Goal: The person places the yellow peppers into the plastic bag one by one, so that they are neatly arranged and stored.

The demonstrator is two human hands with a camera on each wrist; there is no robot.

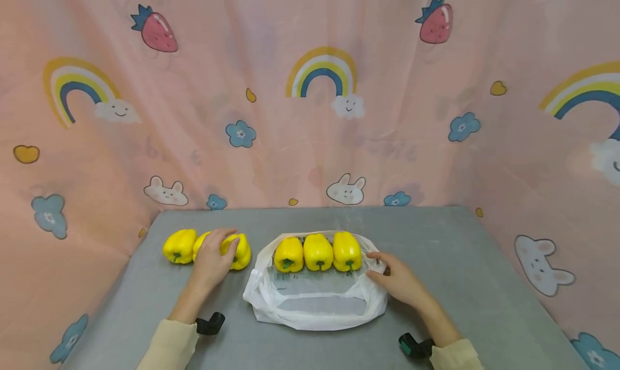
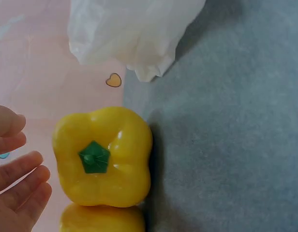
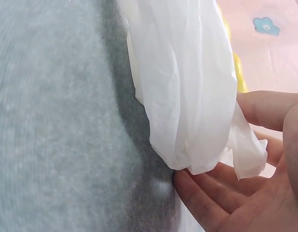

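Observation:
My left hand (image 1: 213, 259) hovers over a row of three yellow bell peppers on the left. The right one (image 1: 244, 254) lies by my thumb; the middle one is partly hidden behind the hand, and the left one (image 1: 179, 246) shows whole. In the left wrist view, loosely bent fingers (image 2: 23, 181) stand apart from a yellow bell pepper (image 2: 122, 179) with a green stem. My right hand (image 1: 402, 281) holds the right rim of a white plastic bag (image 1: 319, 320), thumb and fingers on either side of the plastic (image 3: 187, 96). Three more bell peppers (image 1: 317, 253) lie side by side inside the bag's open mouth.
A grey tabletop (image 1: 445, 262) lies beneath everything. Behind and at the sides hangs a pink printed curtain (image 1: 387, 144), meeting the table's back edge. Each wrist wears a black device, one on the left (image 1: 210, 323) and one on the right (image 1: 415, 347).

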